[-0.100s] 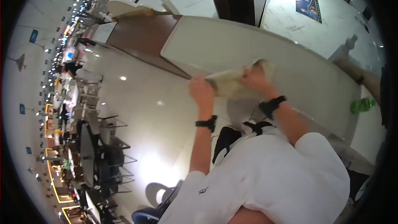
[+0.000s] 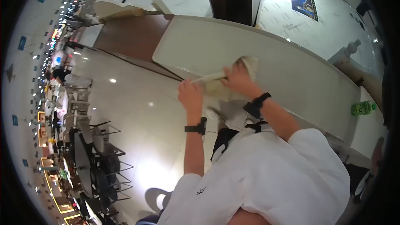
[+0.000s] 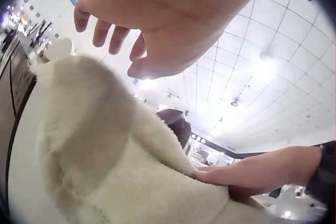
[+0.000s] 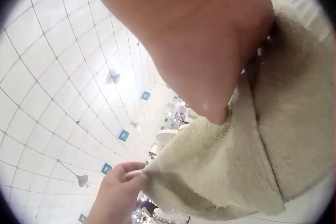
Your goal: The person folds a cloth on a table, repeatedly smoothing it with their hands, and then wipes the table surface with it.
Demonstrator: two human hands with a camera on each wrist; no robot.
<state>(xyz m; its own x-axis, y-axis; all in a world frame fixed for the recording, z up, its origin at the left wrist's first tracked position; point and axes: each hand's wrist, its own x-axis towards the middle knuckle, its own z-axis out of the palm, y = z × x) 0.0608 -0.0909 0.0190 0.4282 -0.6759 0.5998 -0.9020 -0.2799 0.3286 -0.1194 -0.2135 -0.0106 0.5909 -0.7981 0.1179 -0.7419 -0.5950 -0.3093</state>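
Observation:
A pale cream, fluffy cloth (image 2: 218, 89) hangs folded between the hands, over the near edge of a light-topped counter (image 2: 291, 71). My right hand (image 2: 239, 81) grips the cloth; its fingers are partly hidden in the folds in the right wrist view. Beside the cloth's left end is my left hand (image 2: 191, 96). In the left wrist view the left hand (image 3: 157, 19) has loosely bent fingers, with a gap showing between them and the raised cloth (image 3: 121, 155). From the right wrist, those fingers overlap the cloth's corner.
A brown wooden panel (image 2: 129, 37) adjoins the counter's left end. Behind the counter are a dark chair back (image 2: 230, 0) and a white table with a printed sheet (image 2: 304, 0). A green bottle (image 2: 363, 108) stands at the right. Tables and chairs line the left.
Both hands and the cloth have shifted left in the head view, while the whole scene has also slid slightly left. The right hand keeps its grip on the cloth.

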